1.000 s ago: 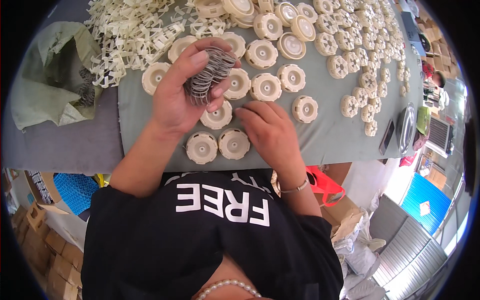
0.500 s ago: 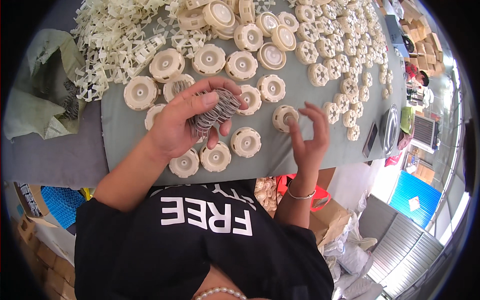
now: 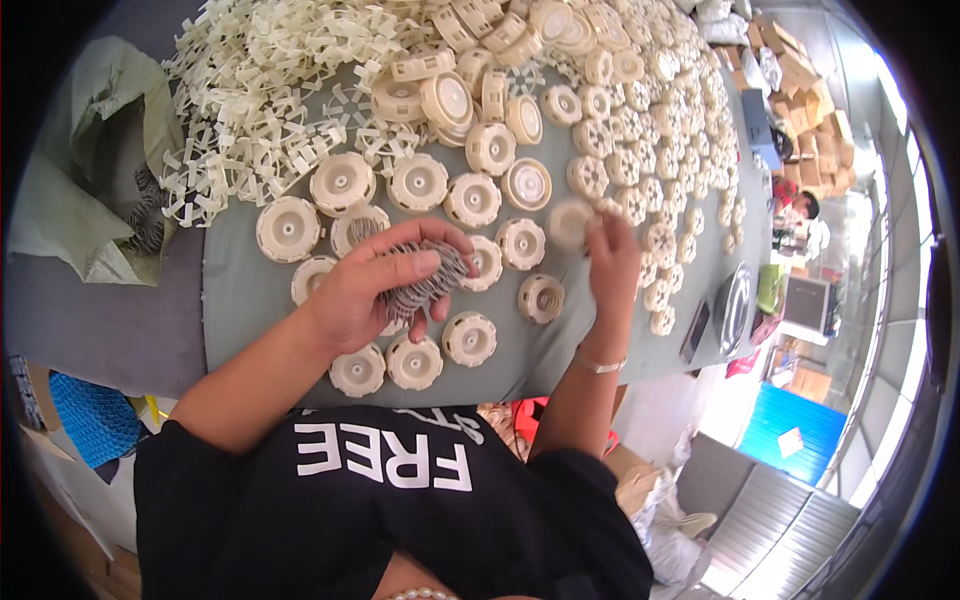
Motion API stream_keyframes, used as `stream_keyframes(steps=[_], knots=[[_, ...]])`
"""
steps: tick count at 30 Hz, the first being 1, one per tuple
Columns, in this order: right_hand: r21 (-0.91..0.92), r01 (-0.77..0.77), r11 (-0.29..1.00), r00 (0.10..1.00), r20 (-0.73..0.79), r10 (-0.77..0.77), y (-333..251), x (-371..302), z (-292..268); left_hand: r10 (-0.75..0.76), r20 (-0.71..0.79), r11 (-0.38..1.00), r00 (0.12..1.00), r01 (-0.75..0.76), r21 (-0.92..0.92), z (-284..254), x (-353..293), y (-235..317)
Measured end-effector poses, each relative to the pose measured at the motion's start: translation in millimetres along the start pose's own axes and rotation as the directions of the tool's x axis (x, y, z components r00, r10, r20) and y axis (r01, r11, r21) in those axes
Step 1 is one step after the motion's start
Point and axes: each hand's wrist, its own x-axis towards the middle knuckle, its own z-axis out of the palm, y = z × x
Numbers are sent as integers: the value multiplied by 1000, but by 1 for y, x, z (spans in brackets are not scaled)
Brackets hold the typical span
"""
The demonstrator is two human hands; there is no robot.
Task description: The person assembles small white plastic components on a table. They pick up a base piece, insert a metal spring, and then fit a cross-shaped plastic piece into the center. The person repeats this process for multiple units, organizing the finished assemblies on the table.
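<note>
My left hand [image 3: 375, 285] is closed around a bunch of coiled metal springs [image 3: 428, 278], above several round cream plastic housings. At the right, my right hand [image 3: 612, 255] pinches the edge of a cream plastic disc [image 3: 570, 223], smeared by motion. Just nearer to me lies a round housing with a coil spring in it [image 3: 541, 298]. Other housings, such as one at the near side [image 3: 414, 361], lie on the grey cloth with their hollow sides up. A housing partly behind my left hand [image 3: 358, 230] also shows spring coils.
A heap of small cream plastic clips [image 3: 270, 90] covers the far left. Piled housings [image 3: 450, 100] stand far centre, and many slotted discs [image 3: 660, 160] spread at the right. An open sack [image 3: 148, 200] holds springs at the left. A phone [image 3: 695, 330] and metal dish [image 3: 735, 310] lie right.
My right hand has left the spring in the housing and moved farther away, where it now grips a disc. My left hand still holds the springs. The whole view has shifted slightly.
</note>
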Motion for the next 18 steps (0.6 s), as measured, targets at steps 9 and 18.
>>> stream_keyframes(steps=[9,18], knots=[[-246,583,774,812,168,-559,-71,29,52,-21,-19,999,1000,20,-43,0,-2,5],[-15,220,975,911,360,-200,-58,65,41,-20,-41,996,999,16,-83,-3,0,9]])
